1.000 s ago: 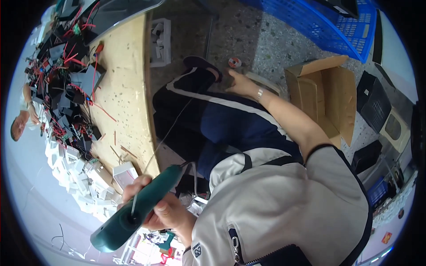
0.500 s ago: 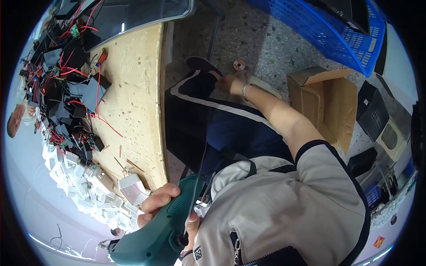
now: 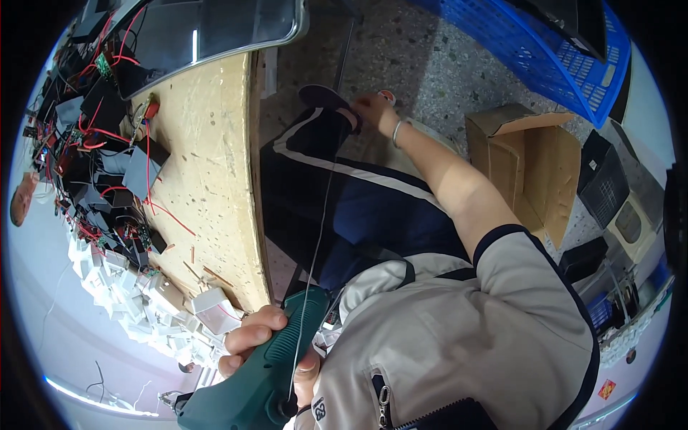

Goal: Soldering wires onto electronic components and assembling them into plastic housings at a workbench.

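Left hand (image 3: 249, 337) has a full grip on the green pistol-shaped tool (image 3: 261, 373), fingers wrapped round the ribbed part and thumb on the other side. Tool's held up close to the chest, pretty much where it was half a second ago. A full second back it was further left and laid over at a different angle, so it's been swung in since then.

Thin silvery wire (image 3: 319, 233) runs from the tool up past the navy trousers (image 3: 365, 208) toward the foot.

The right hand (image 3: 376, 112) is the real change: a second ago it was reaching down with fingers spread, then it was a blur by the ankle, and now it's a bit higher with the fingers curled, partly covering the small spool (image 3: 388, 95) on the floor. Can't tell if that grip is pinching the wire, touching the spool or holding nothing.

Table (image 3: 204, 143) on the left looks the same: black housings with red leads (image 3: 107, 158) heaped up, white plastic boxes (image 3: 143, 308) next to them. Cardboard box (image 3: 527, 165) is still open on the floor, right of the arm.
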`<state>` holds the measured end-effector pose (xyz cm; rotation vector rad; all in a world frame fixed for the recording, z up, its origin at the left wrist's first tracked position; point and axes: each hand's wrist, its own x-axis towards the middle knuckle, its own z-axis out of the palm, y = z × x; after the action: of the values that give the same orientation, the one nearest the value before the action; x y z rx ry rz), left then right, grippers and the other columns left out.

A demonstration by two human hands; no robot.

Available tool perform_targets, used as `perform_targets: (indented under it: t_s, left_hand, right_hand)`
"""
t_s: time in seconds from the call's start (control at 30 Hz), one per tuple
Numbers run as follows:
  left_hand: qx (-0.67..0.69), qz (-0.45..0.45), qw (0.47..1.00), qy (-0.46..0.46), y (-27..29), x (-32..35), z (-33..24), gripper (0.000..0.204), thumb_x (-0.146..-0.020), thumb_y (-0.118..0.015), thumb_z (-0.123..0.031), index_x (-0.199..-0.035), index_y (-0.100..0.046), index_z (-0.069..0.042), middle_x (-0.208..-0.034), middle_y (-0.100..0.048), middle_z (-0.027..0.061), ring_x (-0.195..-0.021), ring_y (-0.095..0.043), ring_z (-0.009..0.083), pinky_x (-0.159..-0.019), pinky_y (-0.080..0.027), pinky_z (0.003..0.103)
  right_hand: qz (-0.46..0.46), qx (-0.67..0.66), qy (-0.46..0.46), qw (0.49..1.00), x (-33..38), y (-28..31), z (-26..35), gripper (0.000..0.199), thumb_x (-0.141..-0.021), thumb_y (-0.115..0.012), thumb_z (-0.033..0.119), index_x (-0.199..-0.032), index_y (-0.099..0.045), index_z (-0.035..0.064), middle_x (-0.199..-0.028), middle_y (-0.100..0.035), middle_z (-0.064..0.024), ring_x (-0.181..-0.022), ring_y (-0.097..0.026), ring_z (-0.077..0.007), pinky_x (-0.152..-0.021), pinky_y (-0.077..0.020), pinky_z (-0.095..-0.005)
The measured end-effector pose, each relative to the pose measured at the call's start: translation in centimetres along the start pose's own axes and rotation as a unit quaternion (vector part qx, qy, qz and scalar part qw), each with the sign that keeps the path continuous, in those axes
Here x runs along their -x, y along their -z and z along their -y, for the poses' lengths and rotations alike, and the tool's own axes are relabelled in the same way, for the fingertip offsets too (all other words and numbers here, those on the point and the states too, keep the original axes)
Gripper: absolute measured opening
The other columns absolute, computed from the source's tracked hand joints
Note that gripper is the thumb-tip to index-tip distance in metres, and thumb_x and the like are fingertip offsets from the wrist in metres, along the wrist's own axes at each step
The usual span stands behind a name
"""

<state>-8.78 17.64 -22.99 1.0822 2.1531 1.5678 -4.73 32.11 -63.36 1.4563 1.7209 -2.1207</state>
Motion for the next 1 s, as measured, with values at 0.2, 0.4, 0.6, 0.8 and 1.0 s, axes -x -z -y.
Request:
perform_targets:
  t_s: [0.2, 0.4, 0.6, 0.8, 1.0]
  left_hand:
    - [0.01, 0.012, 1.0, -0.009, 0.0, -0.1, 0.2, 0.062, -0.067, -0.072, -0.028, -0.116, -0.036, -0.015, -0.093, -0.048, 0.0065, -0.085, -0.054, 0.0191, -0.079, -0.049, 0.028]
    - [0.033, 0.011, 0.999, 0.002, -0.4, 0.4, 0.3, 0.062, -0.067, -0.072, -0.027, -0.116, -0.037, -0.014, -0.092, -0.048, 0.0063, -0.084, -0.055, 0.0199, -0.077, -0.05, 0.029]
    - [0.018, 0.013, 0.999, 0.023, -0.4, 0.4, 1.2, 0.065, -0.068, -0.072, -0.026, -0.12, -0.035, -0.016, -0.091, -0.049, 0.0061, -0.083, -0.057, 0.0203, -0.071, -0.051, 0.026]
    - [0.012, 0.005, 0.999, 0.038, -0.8, 0.4, 0.9, 0.068, -0.065, -0.074, -0.03, -0.118, -0.036, -0.011, -0.091, -0.05, 0.0067, -0.079, -0.056, 0.0198, -0.066, -0.051, 0.025]
    - [0.028, -0.044, 0.997, 0.057, 0.1, 0.6, 1.3, 0.065, -0.062, -0.078, -0.022, -0.107, -0.036, -0.002, -0.089, -0.051, 0.0127, -0.077, -0.057, 0.0244, -0.065, -0.05, 0.028]
  right_hand:
    - [0.096, 0.189, 0.193, 0.958, 0.7, -2.2, -0.1, 0.066, -0.069, -0.066, 0.038, -0.118, -0.043, -0.0009, -0.108, -0.052, -0.0258, -0.104, -0.05, -0.0325, -0.089, -0.0394, -0.0377]
    - [-0.132, -0.001, 0.093, 0.987, -3.6, 2.4, 1.5, 0.063, -0.075, -0.053, 0.054, -0.106, -0.055, -0.0011, -0.096, -0.06, -0.0169, -0.086, -0.058, -0.0247, -0.073, -0.0457, -0.0339]
    - [-0.136, -0.037, 0.026, 0.99, -2.9, 8.0, 4.4, 0.059, -0.078, -0.052, 0.053, -0.103, -0.056, -0.0003, -0.076, -0.058, -0.0085, -0.059, -0.053, -0.0134, -0.055, -0.0447, -0.0269]
    - [-0.098, 0.046, -0.007, 0.994, -5.0, 9.7, 2.3, 0.042, -0.078, -0.058, 0.04, -0.095, -0.06, 0.0014, -0.065, -0.054, -0.0029, -0.052, -0.048, -0.0097, -0.049, -0.0406, -0.0247]
    - [0.153, -0.092, 0.026, 0.984, 8.4, 7.7, 5.3, 0.018, -0.072, -0.065, 0.017, -0.081, -0.061, 0.0013, -0.075, -0.062, -0.0062, -0.073, -0.058, -0.0126, -0.065, -0.046, -0.0259]
